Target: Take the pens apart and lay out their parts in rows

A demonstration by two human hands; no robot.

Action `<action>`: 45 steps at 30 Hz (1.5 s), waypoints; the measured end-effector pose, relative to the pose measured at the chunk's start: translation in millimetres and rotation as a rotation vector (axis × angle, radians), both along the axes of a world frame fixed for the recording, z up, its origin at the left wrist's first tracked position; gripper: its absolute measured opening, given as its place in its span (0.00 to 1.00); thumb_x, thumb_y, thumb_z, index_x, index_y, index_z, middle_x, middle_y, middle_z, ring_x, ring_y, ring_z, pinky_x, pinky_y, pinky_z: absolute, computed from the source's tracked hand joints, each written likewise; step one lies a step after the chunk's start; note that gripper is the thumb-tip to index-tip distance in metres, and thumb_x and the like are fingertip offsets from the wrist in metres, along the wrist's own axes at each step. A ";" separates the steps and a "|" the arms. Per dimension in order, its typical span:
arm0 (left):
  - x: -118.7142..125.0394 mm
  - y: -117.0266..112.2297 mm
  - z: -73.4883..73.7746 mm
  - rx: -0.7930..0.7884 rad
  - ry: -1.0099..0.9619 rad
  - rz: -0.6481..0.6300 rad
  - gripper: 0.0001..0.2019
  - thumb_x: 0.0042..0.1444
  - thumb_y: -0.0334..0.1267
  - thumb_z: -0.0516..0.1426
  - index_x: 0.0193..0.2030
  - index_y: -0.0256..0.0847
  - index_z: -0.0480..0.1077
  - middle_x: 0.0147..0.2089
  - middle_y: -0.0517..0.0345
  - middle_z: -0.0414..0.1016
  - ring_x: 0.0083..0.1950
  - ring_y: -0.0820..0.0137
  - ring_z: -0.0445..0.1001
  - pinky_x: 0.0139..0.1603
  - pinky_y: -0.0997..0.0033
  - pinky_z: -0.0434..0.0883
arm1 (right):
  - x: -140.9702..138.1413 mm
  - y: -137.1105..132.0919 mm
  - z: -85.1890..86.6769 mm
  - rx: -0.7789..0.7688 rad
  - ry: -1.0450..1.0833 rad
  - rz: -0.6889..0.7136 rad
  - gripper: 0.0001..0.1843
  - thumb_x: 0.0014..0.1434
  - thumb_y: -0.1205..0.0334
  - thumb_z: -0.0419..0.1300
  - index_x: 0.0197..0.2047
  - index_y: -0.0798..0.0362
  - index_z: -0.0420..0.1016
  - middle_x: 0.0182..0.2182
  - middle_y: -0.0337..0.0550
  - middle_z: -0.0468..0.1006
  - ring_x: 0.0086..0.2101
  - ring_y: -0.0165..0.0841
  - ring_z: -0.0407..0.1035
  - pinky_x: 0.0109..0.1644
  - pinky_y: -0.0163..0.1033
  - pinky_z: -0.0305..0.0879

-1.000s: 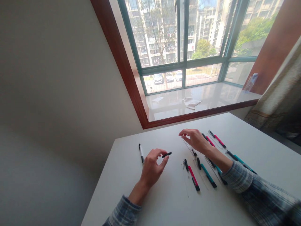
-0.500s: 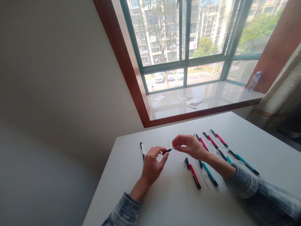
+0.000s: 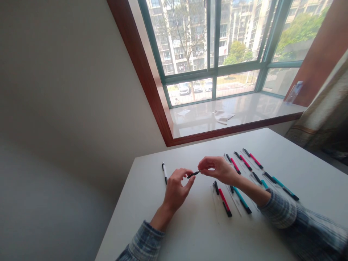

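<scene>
A short black pen part [image 3: 192, 175] is pinched between the thumb and index finger of my left hand [image 3: 174, 190]. At its right end, my right hand [image 3: 219, 169] has thumb and fingertips closed on a small, thin piece [image 3: 199, 171], mostly hidden, whose kind I cannot make out. The two pieces meet or nearly meet above the white table [image 3: 187, 232]. A white pen with black ends [image 3: 164, 173] lies just beyond my left hand. Below my right forearm rest a red pen barrel [image 3: 224, 202] and a teal pen barrel [image 3: 242, 200].
More pink barrels [image 3: 256, 161] and teal barrels [image 3: 285, 188], with black parts and thin clear refills, lie in rows at the right. A wall stands to the left. Behind the table is a window sill [image 3: 244, 112] holding a cloth [image 3: 223, 116] and a bottle [image 3: 294, 93].
My right fingertips have moved slightly left, toward the black pen part, and less of the small piece shows between them. My left hand has hardly moved.
</scene>
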State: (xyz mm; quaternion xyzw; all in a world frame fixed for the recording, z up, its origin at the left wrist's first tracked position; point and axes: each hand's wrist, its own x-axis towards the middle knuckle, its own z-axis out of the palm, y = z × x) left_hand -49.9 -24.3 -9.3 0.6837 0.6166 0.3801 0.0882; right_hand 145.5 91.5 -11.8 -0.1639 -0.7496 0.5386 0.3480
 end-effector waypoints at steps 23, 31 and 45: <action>0.6 -1.3 3.1 0.011 0.013 0.001 0.04 0.64 0.40 0.59 0.41 0.44 0.74 0.38 0.59 0.79 0.39 0.66 0.73 0.42 0.64 0.69 | 3.3 -5.9 8.5 0.260 -0.346 -0.053 0.17 0.69 0.50 0.57 0.38 0.52 0.79 0.30 0.40 0.82 0.29 0.30 0.72 0.36 0.36 0.66; -0.2 -1.4 2.8 0.003 0.011 -0.003 0.05 0.64 0.41 0.59 0.41 0.44 0.75 0.38 0.57 0.79 0.40 0.65 0.73 0.42 0.63 0.70 | 3.9 -7.1 10.9 0.294 -0.383 -0.021 0.18 0.69 0.48 0.56 0.38 0.51 0.79 0.32 0.41 0.82 0.31 0.32 0.74 0.36 0.36 0.67; -0.3 -0.2 2.6 0.006 -0.007 -0.008 0.03 0.64 0.39 0.60 0.41 0.44 0.75 0.38 0.58 0.79 0.40 0.65 0.73 0.42 0.65 0.69 | 4.6 -9.9 13.0 0.377 -0.367 -0.025 0.15 0.70 0.52 0.55 0.37 0.51 0.76 0.29 0.39 0.79 0.29 0.30 0.69 0.34 0.34 0.61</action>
